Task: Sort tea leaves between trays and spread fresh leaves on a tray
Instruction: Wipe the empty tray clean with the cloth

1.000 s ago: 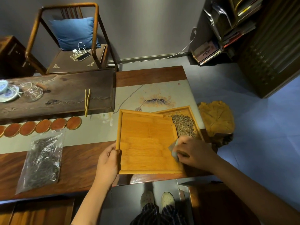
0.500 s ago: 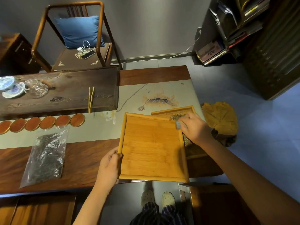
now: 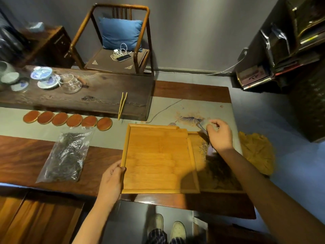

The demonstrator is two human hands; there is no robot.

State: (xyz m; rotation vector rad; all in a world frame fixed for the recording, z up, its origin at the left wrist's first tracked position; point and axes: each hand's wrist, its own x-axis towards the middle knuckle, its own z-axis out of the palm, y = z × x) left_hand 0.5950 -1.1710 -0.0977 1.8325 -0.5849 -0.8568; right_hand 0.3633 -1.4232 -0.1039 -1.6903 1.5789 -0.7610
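My left grip (image 3: 112,180) clamps the bamboo tray (image 3: 158,159) edge on the table (image 3: 26,155) — right grip (image 3: 219,136) pinches something small beyond it; grey floor (image 3: 290,164) to its right.

Non-task items, head view. Far beyond left hand: wooden armchair (image 3: 112,37) with blue cushion (image 3: 121,35), phone (image 3: 124,58) and white cable (image 3: 121,50) on the seat. Dark wooden slab (image 3: 98,92) up-left of left hand carries blue-white porcelain cups (image 3: 42,74), a glass pitcher (image 3: 71,84), bamboo tongs (image 3: 122,104). Row of six round coasters (image 3: 67,119) left of left hand. Yellow cloth (image 3: 257,152) just right of right hand. Shelf with books (image 3: 255,77) far upper right.
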